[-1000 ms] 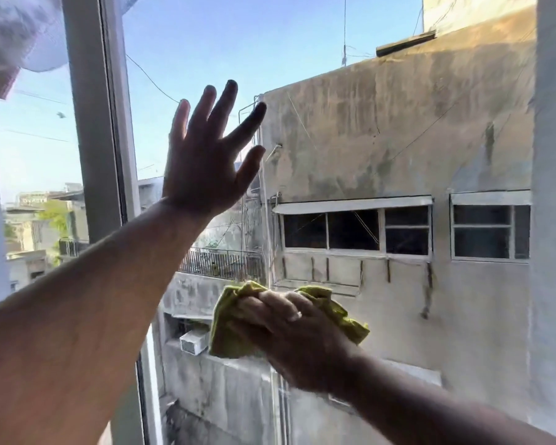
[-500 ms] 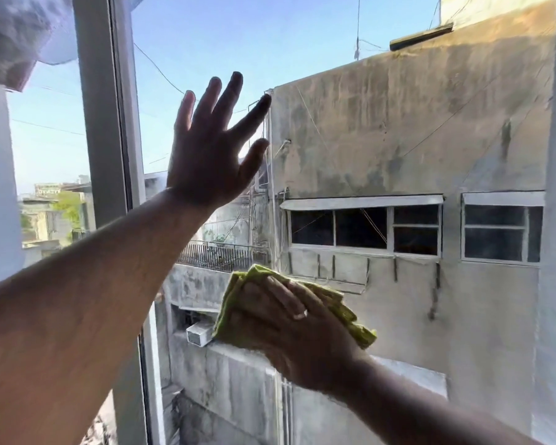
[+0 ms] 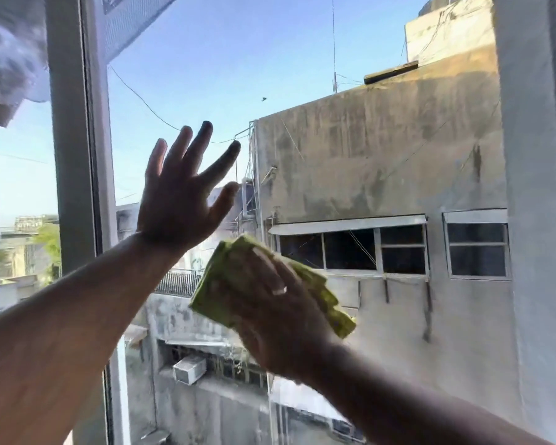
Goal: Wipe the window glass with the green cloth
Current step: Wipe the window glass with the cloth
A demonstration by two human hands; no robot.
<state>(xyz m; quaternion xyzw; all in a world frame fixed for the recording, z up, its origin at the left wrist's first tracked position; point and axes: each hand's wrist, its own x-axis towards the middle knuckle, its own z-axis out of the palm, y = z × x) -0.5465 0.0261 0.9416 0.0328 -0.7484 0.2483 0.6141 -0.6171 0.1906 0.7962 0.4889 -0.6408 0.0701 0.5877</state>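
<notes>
The window glass point(image 3: 350, 149) fills the middle of the head view, with sky and a stained concrete building behind it. My right hand point(image 3: 276, 313) presses a folded green cloth point(image 3: 220, 284) flat against the glass, low and centre; the cloth sticks out above the fingers and to the right point(image 3: 334, 306). A ring shows on one finger. My left hand point(image 3: 180, 200) is held up flat at the glass with fingers spread, up and left of the cloth, holding nothing.
A grey vertical window frame point(image 3: 74, 155) stands left of my left hand, with another pane beyond it. The right side of the frame point(image 3: 536, 220) borders the glass on the right. A pale blurred object point(image 3: 7, 53) hangs at the top left.
My right hand has slid the cloth up and slightly right across the glass. The view has shifted, showing more sky. My left hand stays spread at the glass.
</notes>
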